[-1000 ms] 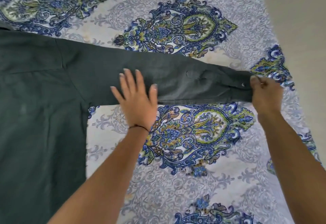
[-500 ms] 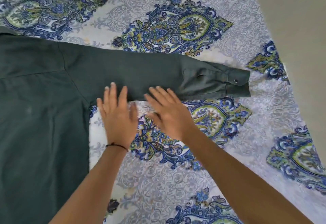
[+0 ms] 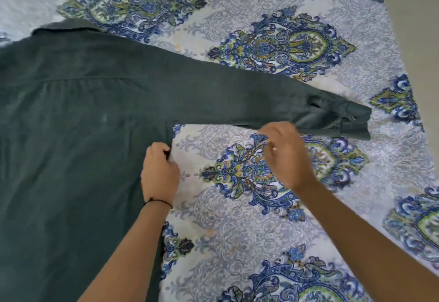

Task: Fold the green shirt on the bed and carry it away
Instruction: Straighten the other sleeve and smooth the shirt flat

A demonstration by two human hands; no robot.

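Green shirt (image 3: 71, 135) lies flat on the bed (image 3: 237, 242), back up, dark and smooth, sleeve (image 3: 237, 97) running out to the right. Left hand (image 3: 159, 173) pinches the side seam near the armpit; right hand (image 3: 286, 153) is curled at the sleeve's lower edge, grip unclear, nearer the cuff (image 3: 354, 121).

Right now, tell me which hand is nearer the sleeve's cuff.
Right. The right hand sits at the sleeve's lower edge, a short way inboard of the cuff. The left hand is farther off, gripping the green shirt's side edge below the armpit.
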